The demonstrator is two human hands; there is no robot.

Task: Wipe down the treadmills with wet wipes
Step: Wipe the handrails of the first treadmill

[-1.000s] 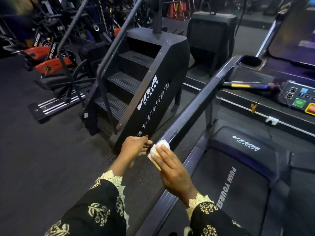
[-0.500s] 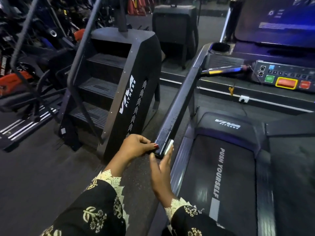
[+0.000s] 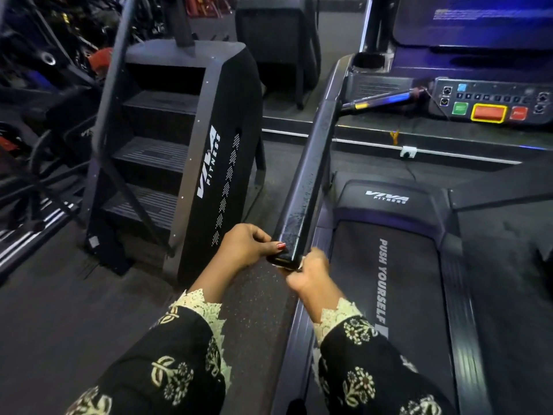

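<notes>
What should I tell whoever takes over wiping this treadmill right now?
Left hand grips the near end of the handrail, thumb on top.
Right hand holds the wet wipe against that end; only a white sliver shows.
Done: the rail's top looks speckled with moisture, so it was probably wiped.
Left: finish the rail end, then the console; nothing shows it has been wiped.

Stair climber (image 3: 221, 145) left of the treadmill (image 3: 389, 199), handrail (image 3: 311, 175) running from centre back to the console (image 3: 490, 103) at far right, belt (image 3: 404, 295) right of the handrail, left hand (image 3: 245, 247) and right hand (image 3: 311, 275) either side of its near tip, wet wipe (image 3: 301, 260) between right hand and handrail.
</notes>
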